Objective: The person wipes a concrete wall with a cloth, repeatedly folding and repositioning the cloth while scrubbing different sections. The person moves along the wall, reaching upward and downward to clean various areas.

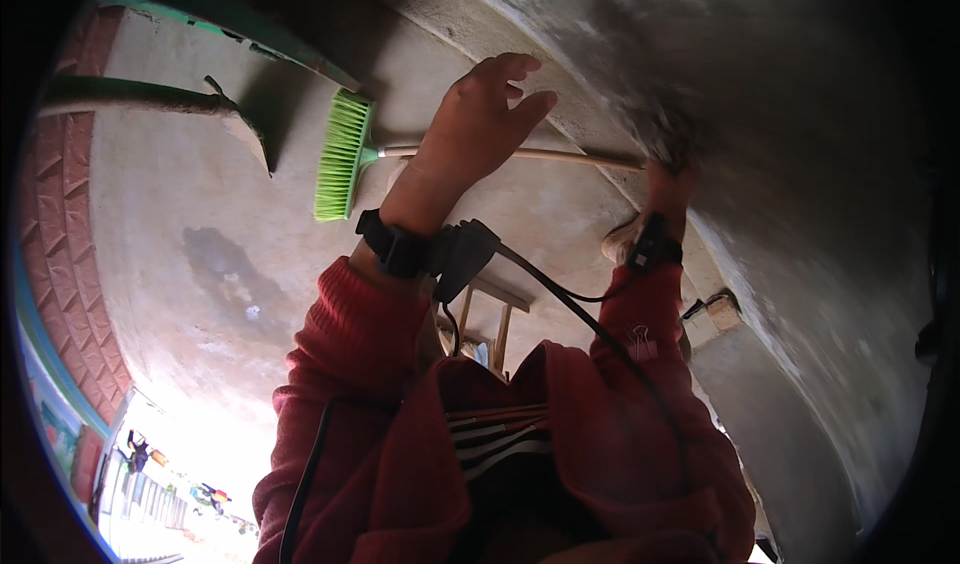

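Note:
My left hand (487,114) is raised in the middle of the view, fingers curved and thumb apart, with nothing seen in it. Behind it a broom with bright green bristles (343,155) and a wooden handle (577,157) stretches across. The far end of that handle meets my right hand (671,178), which is close to the dark grey wall. Shadow and blur cover its fingers, so whether it grips the handle or a dark thing beside it cannot be told. Both wrists wear black strapped devices joined by cables, below which come red knitted sleeves.
A tool with a long dark handle and a flat blade (251,133) juts in from the left. A wooden stool or frame (499,301) shows between my arms. Red tiles (67,226) edge the left side, a bright opening (187,481) lies lower left, and a rough wall (810,264) rises at right.

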Available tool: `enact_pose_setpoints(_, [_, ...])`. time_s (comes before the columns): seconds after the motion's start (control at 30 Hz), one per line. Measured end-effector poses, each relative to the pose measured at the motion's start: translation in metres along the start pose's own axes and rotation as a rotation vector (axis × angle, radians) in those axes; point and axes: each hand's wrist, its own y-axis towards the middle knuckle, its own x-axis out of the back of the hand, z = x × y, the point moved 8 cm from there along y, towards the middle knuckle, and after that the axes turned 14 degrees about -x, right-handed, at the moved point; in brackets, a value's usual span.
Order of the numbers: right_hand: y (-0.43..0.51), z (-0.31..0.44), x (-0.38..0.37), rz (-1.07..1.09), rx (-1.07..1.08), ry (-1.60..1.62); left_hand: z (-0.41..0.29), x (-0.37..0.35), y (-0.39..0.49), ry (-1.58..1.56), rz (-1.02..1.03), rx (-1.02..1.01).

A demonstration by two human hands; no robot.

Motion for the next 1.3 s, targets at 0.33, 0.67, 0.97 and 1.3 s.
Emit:
enact_pose_setpoints(0.33, [-0.003, 0.028, 0.0, -0.132, 0.292, -0.878, -0.009, 0.033, 0.001, -0.071, -0.131, -0.048])
enact_pose_setpoints(0.67, [-0.009, 0.131, -0.23, 0.673, -0.642, 0.652, -0.011, 0.059, -0.004, -0.122, -0.206, -0.036])
enact_pose_setpoints(0.97, [-0.091, 0.368, -0.272, 0.016, 1.116, -0.339, 0.001, 0.083, -0.008, -0.296, -0.36, 0.058])
enact_pose_setpoints(1.3, [-0.051, 0.243, -0.442, 0.171, 1.48, -1.394, 0.024, 0.098, -0.008, -0.276, -0.425, 0.075])
